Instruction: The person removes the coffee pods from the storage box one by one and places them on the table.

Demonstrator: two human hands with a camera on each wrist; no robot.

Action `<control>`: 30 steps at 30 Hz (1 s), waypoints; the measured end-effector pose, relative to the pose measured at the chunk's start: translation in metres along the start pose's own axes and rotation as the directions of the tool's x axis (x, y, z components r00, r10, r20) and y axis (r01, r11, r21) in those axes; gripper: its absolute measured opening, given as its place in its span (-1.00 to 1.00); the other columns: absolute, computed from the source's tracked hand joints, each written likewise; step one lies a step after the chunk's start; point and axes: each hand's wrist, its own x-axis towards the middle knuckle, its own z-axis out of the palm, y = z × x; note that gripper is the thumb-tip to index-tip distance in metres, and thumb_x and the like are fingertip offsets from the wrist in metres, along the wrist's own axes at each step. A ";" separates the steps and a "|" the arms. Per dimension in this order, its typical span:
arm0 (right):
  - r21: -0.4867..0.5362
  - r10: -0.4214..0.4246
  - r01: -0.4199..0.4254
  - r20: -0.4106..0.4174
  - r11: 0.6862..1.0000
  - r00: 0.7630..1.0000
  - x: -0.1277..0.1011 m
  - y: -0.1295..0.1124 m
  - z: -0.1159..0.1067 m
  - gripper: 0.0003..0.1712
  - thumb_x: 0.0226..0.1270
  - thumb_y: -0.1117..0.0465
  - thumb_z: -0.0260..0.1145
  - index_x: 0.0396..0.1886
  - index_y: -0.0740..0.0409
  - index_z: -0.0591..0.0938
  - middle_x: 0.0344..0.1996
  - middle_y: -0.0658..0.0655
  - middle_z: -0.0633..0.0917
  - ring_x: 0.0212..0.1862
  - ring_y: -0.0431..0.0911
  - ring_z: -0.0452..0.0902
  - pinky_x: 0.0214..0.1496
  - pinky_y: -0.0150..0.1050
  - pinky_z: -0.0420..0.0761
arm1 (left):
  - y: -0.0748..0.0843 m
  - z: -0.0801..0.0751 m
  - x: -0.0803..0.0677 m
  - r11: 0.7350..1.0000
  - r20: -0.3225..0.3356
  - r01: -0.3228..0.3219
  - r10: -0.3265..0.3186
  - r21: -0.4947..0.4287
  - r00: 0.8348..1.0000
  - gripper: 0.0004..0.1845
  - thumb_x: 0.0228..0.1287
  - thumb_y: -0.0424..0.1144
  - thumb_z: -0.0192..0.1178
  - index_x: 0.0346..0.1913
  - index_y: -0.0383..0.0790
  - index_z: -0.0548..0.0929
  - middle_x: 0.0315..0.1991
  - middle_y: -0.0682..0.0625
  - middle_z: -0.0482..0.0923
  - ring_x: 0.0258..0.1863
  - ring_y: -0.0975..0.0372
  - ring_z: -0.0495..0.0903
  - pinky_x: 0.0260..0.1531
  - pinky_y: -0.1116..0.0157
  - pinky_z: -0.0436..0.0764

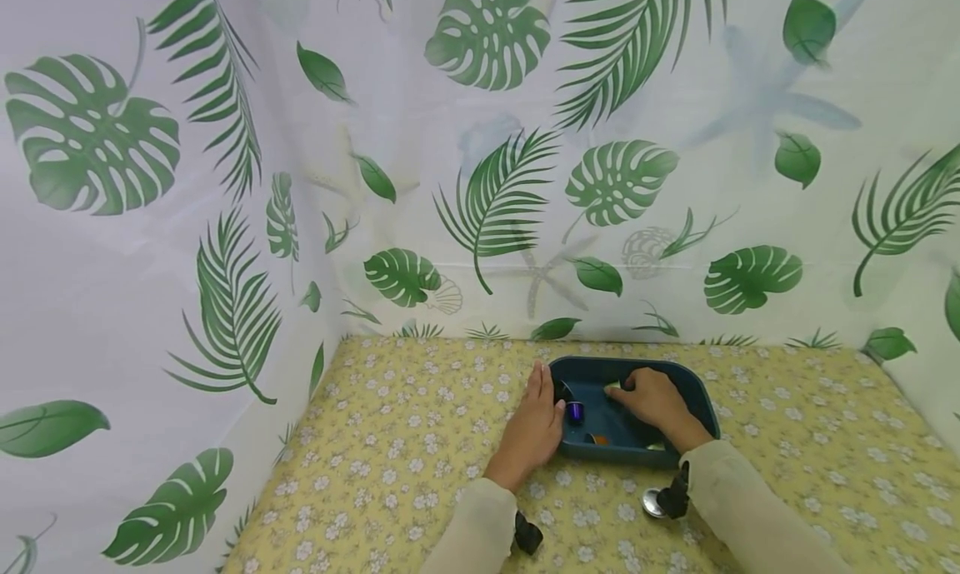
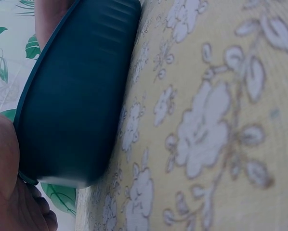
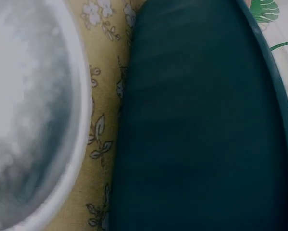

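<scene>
A dark teal tray [image 1: 615, 451] lies on the flowered cloth with small coffee capsules in it. My left hand [image 1: 534, 428] rests along its left side, fingers straight against the outside and thumb at the rim. Reaching over the right side, my right hand [image 1: 654, 401] pinches a pale green capsule [image 1: 613, 386] inside the tray; fingers partly hide it. A shiny blue-purple capsule [image 1: 575, 412] stands near the left wall, beside a dark capsule [image 1: 561, 389]. By the near wall lie an orange capsule [image 1: 601, 440] and another pale green capsule [image 1: 656, 446].
A round silver object [image 1: 653, 503] shows below my right wrist, in front of the tray, and looms large in the right wrist view. Yellow flowered cloth [image 1: 390, 441] covers the table. Leaf-printed sheets [image 1: 517, 307] hang behind and at the left.
</scene>
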 end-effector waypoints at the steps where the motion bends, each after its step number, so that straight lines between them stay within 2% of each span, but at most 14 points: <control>1: 0.007 0.003 -0.003 0.002 1.000 1.000 0.001 0.001 0.001 -0.46 0.41 -0.05 0.36 -0.71 0.13 0.51 -0.77 -0.03 0.36 -0.68 -0.16 0.22 -0.57 -0.24 0.28 | 0.000 0.000 0.000 1.000 -0.001 0.001 -0.001 0.003 1.000 -0.33 0.71 -0.06 -0.26 0.65 -0.26 -0.17 0.65 -0.07 -0.40 0.60 0.08 -0.06 0.44 0.07 0.25; 4: 0.011 -0.008 0.008 -0.001 1.000 1.000 0.003 0.004 0.004 -0.35 0.43 -0.07 0.33 -0.82 -0.03 0.29 -0.81 -0.11 0.14 -0.72 -0.22 0.04 -0.61 -0.31 0.13 | -0.001 0.001 0.000 1.000 -0.003 0.003 -0.003 0.015 1.000 -0.33 0.71 -0.04 -0.26 0.65 -0.26 -0.15 0.65 -0.07 -0.38 0.60 0.08 -0.05 0.44 0.08 0.26; 7: 0.014 -0.013 0.013 -0.012 1.000 1.000 0.004 0.006 0.006 -0.33 0.43 -0.07 0.33 -0.83 -0.06 0.25 -0.81 -0.11 0.12 -0.72 -0.22 0.00 -0.62 -0.33 0.10 | -0.001 0.001 0.000 1.000 -0.001 0.005 -0.005 0.017 1.000 -0.33 0.71 -0.04 -0.26 0.65 -0.25 -0.16 0.65 -0.06 -0.39 0.60 0.08 -0.06 0.44 0.08 0.26; 18: 0.018 -0.026 0.026 -0.010 0.999 1.000 0.001 0.001 0.002 -0.36 0.40 0.06 0.39 -0.82 -0.04 0.27 -0.82 -0.10 0.13 -0.73 -0.22 0.05 -0.62 -0.32 0.13 | -0.001 -0.002 0.000 1.000 0.007 -0.011 0.011 0.007 1.000 -0.34 0.72 -0.05 -0.30 0.64 -0.27 -0.20 0.65 -0.07 -0.44 0.61 0.10 -0.14 0.46 0.08 0.20; 24: 0.007 -0.021 0.021 -0.010 1.000 1.000 0.001 0.001 0.003 -0.33 0.47 -0.05 0.30 -0.84 -0.05 0.27 -0.82 -0.11 0.13 -0.74 -0.22 0.02 -0.64 -0.32 0.11 | -0.001 -0.001 0.000 1.000 0.006 -0.007 0.007 0.012 1.000 -0.34 0.72 -0.06 -0.29 0.65 -0.25 -0.20 0.65 -0.07 -0.44 0.61 0.10 -0.12 0.46 0.07 0.21; 27: -0.004 0.000 0.000 -0.004 1.000 1.000 0.003 0.001 0.004 -0.34 0.50 -0.07 0.26 -0.83 -0.02 0.32 -0.83 -0.10 0.17 -0.74 -0.21 0.05 -0.65 -0.31 0.14 | -0.001 -0.001 0.000 1.000 0.006 -0.006 0.006 0.011 1.000 -0.34 0.72 -0.06 -0.28 0.65 -0.25 -0.19 0.65 -0.07 -0.43 0.61 0.10 -0.13 0.46 0.08 0.21; 30: -0.017 0.021 -0.021 -0.001 1.000 1.000 0.004 0.001 0.005 -0.43 0.51 -0.04 0.25 -0.75 0.04 0.46 -0.80 -0.07 0.27 -0.70 -0.17 0.17 -0.62 -0.28 0.21 | -0.001 0.000 0.000 1.000 0.002 -0.006 0.006 0.011 1.000 -0.34 0.72 -0.06 -0.27 0.65 -0.26 -0.18 0.65 -0.09 -0.40 0.61 0.10 -0.13 0.46 0.08 0.21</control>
